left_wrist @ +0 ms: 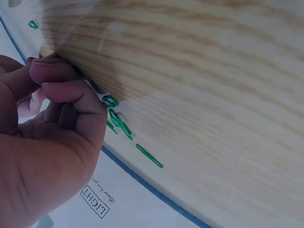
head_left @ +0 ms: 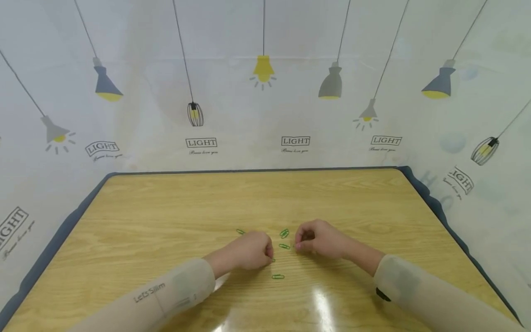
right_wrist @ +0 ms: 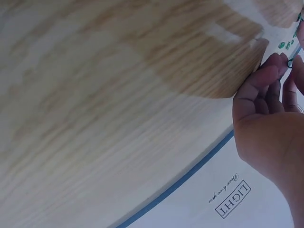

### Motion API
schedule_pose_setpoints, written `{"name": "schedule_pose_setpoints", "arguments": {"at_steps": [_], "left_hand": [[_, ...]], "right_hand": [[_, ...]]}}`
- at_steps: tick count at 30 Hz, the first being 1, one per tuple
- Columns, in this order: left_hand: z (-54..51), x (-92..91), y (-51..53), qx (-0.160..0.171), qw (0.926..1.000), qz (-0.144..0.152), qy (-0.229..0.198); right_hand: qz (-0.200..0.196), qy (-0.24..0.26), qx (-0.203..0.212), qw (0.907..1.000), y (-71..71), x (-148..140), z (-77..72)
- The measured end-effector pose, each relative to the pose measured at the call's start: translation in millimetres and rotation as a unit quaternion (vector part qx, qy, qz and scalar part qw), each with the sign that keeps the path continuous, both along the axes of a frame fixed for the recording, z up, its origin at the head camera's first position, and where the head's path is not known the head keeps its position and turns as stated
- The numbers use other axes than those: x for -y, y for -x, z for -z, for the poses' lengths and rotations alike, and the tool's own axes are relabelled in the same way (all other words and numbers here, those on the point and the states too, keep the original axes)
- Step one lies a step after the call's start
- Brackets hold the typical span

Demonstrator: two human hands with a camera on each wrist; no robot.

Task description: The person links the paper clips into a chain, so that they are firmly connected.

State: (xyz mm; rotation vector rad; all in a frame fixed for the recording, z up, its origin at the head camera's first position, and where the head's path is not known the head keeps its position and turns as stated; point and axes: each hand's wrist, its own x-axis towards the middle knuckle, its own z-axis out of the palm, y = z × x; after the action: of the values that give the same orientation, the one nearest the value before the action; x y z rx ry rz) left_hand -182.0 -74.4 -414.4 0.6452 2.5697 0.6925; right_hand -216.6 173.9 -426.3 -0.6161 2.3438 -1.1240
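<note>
My left hand point(head_left: 254, 251) reaches in from the left, palm down, its thumb and fingertips pinching a green paper clip point(head_left: 273, 260) close to the table. Only a small tip of that clip shows. Opposite it, my right hand point(head_left: 321, 239) has thumb and index finger brought together, with a dark green paper clip loop point(right_wrist: 290, 62) at the fingertips. Between the hands lie a green paper clip point(head_left: 284, 246) and, just beyond, a clustered green clip or pair point(head_left: 284, 233). Nearer me is another paper clip point(head_left: 278, 276).
One more green paper clip point(left_wrist: 149, 156) lies beyond the left hand. The wood-grain table point(head_left: 166, 198) has a dark blue edge, with a white lamp-printed backdrop point(head_left: 232, 101) behind it. Pale sleeves cover both forearms.
</note>
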Motion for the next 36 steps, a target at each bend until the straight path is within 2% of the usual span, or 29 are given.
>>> {"name": "schedule_pose_setpoints", "arguments": {"at_steps": [4, 7, 13, 16, 21, 27, 33, 36], "left_hand": [[-5.2, 2.3, -0.1, 0.018, 0.9998, -0.003, -0.010], [-10.9, 7.2, 3.4, 0.035, 0.9980, -0.009, -0.051], [-22.2, 22.2, 11.7, 0.029, 0.9876, -0.031, -0.151], [-24.3, 29.9, 12.8, 0.039, 0.9749, -0.048, -0.214], [-29.0, 41.0, 10.0, 0.062, 0.9477, -0.067, -0.306], [-38.2, 40.0, 2.7, 0.085, 0.9211, -0.102, -0.366], [-47.3, 36.5, -4.4, 0.080, 0.8912, -0.138, -0.424], [-49.3, 36.2, -6.8, 0.079, 0.8811, -0.141, -0.444]], "right_hand": [[0.007, 0.007, 0.010, 0.9999, 2.0, -0.7, -3.2], [0.008, 0.017, 0.015, 0.9997, 3.5, -1.6, -7.9], [0.016, 0.033, 0.005, 0.9993, 4.6, -1.2, -18.3], [0.014, 0.048, -0.006, 0.9988, 2.9, 2.3, -24.0], [0.015, 0.093, -0.029, 0.9951, -3.2, 11.8, -38.9], [0.032, 0.156, -0.031, 0.9867, -14.3, 21.3, -59.0], [0.060, 0.207, -0.012, 0.9764, -24.3, 29.4, -69.9], [0.070, 0.224, -0.004, 0.9720, -27.5, 32.5, -72.1]]}}
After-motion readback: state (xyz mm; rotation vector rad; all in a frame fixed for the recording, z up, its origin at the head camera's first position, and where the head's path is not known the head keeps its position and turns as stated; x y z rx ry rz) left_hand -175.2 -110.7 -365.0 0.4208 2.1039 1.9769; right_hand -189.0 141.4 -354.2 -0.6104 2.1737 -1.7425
